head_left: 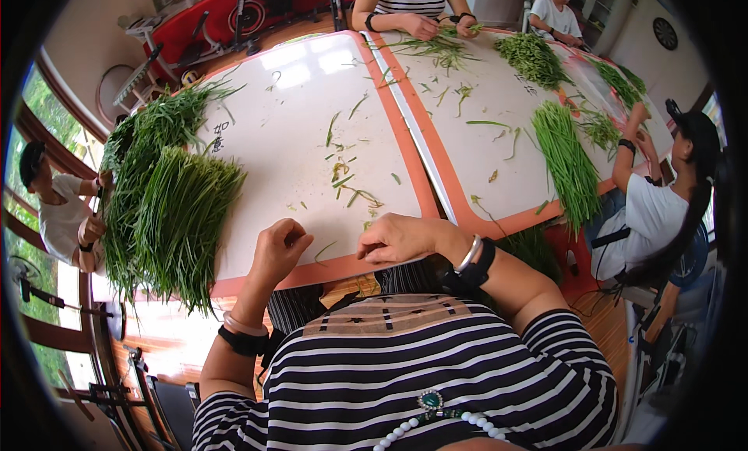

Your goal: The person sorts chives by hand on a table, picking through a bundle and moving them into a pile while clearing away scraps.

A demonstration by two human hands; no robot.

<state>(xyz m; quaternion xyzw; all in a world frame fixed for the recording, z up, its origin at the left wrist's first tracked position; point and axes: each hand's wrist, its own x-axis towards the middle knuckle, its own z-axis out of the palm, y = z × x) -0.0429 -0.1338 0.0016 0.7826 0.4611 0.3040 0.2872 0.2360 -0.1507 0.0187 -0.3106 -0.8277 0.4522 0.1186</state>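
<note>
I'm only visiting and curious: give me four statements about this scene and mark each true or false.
1. The left hand grips a thick bundle of greens. False: it is loosely curled, and no bundle shows in it.
2. Long green stalks lie piled on the left tabletop. True.
3. The right hand has a silvery bangle and a black band at its wrist. True.
4. The person at the far side wears plain red. False: their top is striped black and white.

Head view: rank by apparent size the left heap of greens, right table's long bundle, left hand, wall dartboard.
1. Left heap of greens
2. Long bundle
3. Left hand
4. Dartboard, farther off
</note>
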